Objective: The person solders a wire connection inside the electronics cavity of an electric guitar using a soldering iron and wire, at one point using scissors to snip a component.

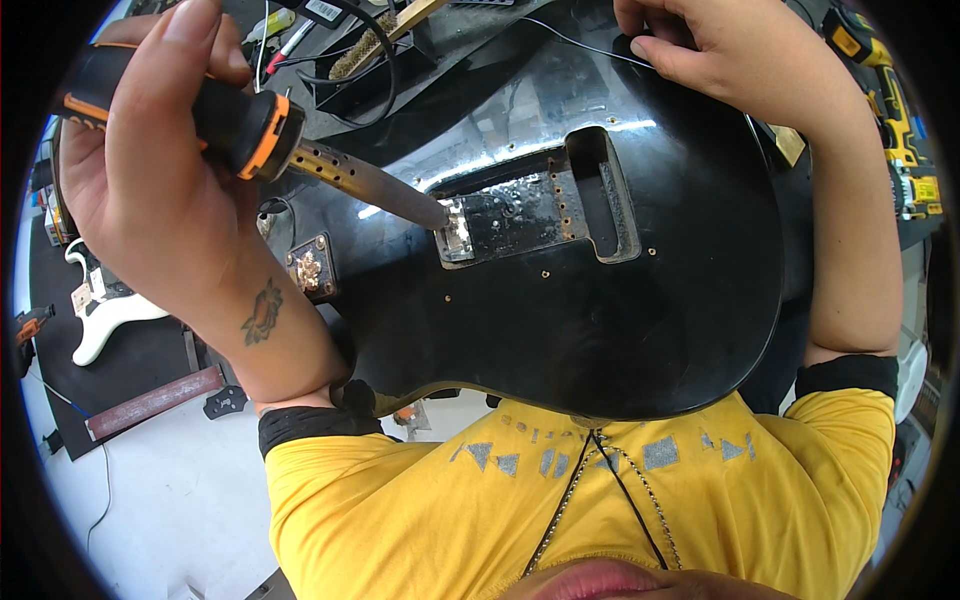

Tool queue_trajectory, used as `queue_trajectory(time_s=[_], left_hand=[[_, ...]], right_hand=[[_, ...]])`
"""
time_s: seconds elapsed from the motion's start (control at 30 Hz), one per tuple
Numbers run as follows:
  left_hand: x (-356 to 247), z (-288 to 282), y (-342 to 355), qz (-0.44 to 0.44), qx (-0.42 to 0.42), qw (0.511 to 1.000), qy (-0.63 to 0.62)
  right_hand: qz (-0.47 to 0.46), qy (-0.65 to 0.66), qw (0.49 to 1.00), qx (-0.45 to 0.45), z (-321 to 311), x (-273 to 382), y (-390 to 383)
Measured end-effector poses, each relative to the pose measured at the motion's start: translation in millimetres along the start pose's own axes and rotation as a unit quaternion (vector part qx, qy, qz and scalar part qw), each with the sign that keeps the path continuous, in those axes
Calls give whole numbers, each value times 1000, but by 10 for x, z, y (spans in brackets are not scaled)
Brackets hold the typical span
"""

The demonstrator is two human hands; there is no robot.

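A black electric guitar body [600,330] lies in front of me, its screw holes and routed cavity [510,215] facing up. My left hand [150,180] is wrapped round the black and orange handle of a large soldering iron [370,185]. Its metal barrel slants down to the right, and the tip meets a shiny metal patch [456,230] at the cavity's left end. Over the body's far right edge rests my right hand [725,50], fingers curled in. A thin wire [580,40] runs across the body to just below that thumb; whether the fingers pinch anything is hidden.
Left of the body sit a square metal plate [315,268] with copper-coloured bits, a white pickguard-like part [115,315] and a long reddish-brown bar [155,402]. A brush [365,50] and black cables lie at the far left. Yellow-black power tools [900,120] line the right side.
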State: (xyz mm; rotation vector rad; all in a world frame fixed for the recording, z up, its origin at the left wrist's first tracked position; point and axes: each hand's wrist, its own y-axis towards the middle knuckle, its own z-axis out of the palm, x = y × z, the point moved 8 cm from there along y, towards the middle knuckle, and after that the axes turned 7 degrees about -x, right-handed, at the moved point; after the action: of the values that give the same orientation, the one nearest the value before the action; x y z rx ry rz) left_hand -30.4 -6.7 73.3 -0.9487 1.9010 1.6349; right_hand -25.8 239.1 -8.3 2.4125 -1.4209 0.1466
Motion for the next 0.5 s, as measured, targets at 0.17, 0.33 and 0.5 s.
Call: queue_trajectory(time_s=[0.17,0.33,0.5], left_hand=[[-148,241,-113,17,10,999,-40],[-157,261,-77,26,33,998,-52],[-94,185,-49,23,4,999,-44]], right_hand=[[40,49,997,54,189,-224,73],[7,-2,1000,-2,-18,-20,-23],[30,23,999,30,76,-193,69]])
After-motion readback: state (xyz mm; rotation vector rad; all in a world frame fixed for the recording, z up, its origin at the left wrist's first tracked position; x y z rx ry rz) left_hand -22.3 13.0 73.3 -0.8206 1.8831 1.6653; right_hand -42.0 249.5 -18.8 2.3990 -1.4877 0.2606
